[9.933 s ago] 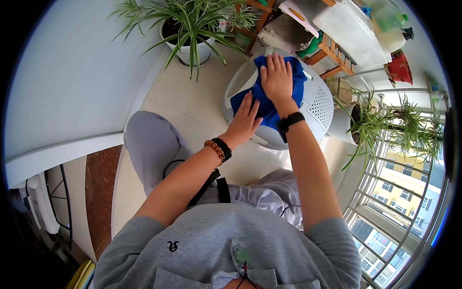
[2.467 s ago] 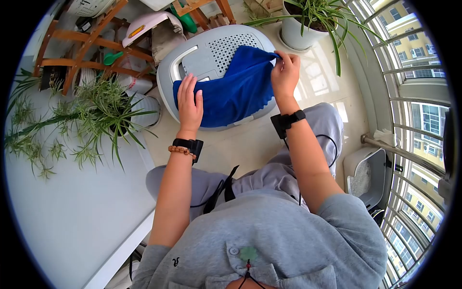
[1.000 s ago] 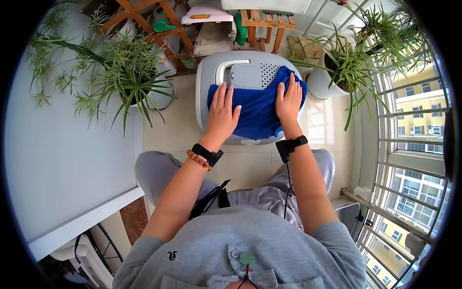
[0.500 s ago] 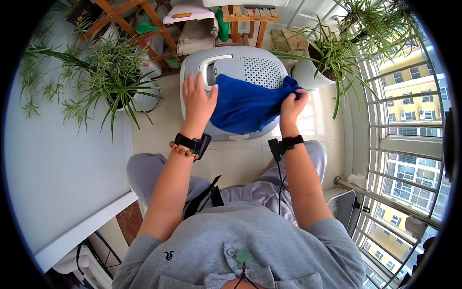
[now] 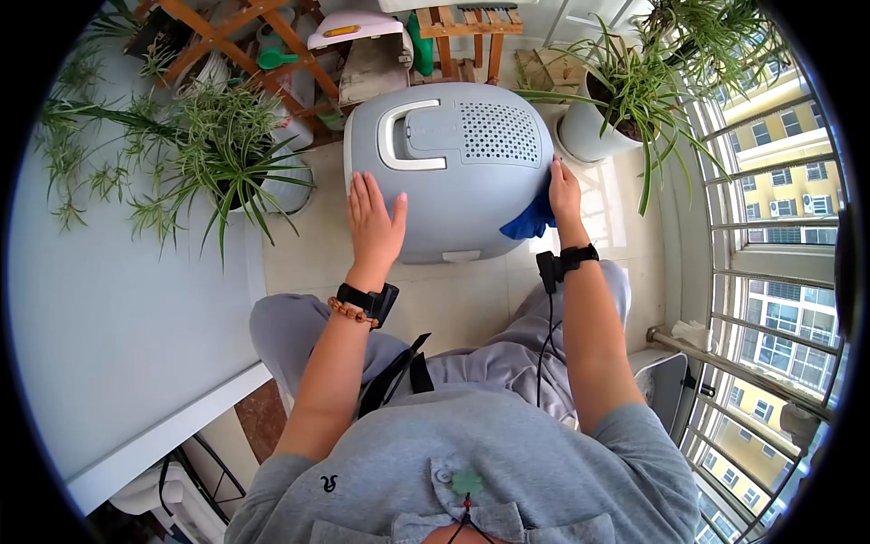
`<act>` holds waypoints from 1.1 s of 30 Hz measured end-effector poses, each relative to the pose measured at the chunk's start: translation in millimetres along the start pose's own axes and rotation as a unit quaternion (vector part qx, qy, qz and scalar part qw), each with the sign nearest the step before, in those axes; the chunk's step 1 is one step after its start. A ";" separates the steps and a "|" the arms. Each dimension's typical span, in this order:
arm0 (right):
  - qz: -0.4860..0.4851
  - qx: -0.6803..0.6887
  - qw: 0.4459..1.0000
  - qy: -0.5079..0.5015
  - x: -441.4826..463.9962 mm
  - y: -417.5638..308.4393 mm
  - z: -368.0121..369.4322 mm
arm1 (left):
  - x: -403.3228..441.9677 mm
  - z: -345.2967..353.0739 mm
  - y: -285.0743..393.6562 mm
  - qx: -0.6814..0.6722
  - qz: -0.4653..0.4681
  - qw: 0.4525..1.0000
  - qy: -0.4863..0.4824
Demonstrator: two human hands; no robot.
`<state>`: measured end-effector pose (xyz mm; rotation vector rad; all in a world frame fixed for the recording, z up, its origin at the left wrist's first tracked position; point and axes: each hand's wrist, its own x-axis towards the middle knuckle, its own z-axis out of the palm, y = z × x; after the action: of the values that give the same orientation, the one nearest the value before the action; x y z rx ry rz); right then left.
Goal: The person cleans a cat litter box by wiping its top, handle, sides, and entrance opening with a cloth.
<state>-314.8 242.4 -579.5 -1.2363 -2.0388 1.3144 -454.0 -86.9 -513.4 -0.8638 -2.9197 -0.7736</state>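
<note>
A grey rounded plastic box with a white handle and a perforated panel stands on the floor in front of me. My left hand lies flat near its left front edge, fingers stretched out and holding nothing. At the box's right side, my right hand has its fingers closed on a blue cloth. The cloth hangs against the right front side, partly hidden by the box and the hand.
Potted spider plants stand at the left and right. Behind the box are a pink-lidded container and a wooden stool. A barred window runs along the right, and a pale panel along the left.
The blue cloth has moved from the top of the box down to its right side with my right hand. My left hand has lowered slightly toward me.
</note>
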 end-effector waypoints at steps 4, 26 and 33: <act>-0.001 -0.021 1.000 -0.010 -39.4 -20.7 2.3 | 4.7 -4.7 -3.3 -0.025 -0.028 0.999 0.005; -0.361 0.103 0.866 -0.331 -128.0 -176.4 13.1 | 12.9 -9.3 46.8 0.046 0.177 0.982 0.045; -0.477 -0.156 0.844 -0.192 -71.3 -135.1 69.7 | 15.2 -8.4 47.9 0.074 0.175 0.981 0.047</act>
<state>-389.6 125.1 -485.6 0.0916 -2.6495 0.7596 -443.6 -48.1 -482.0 -1.2394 -2.5944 -0.5476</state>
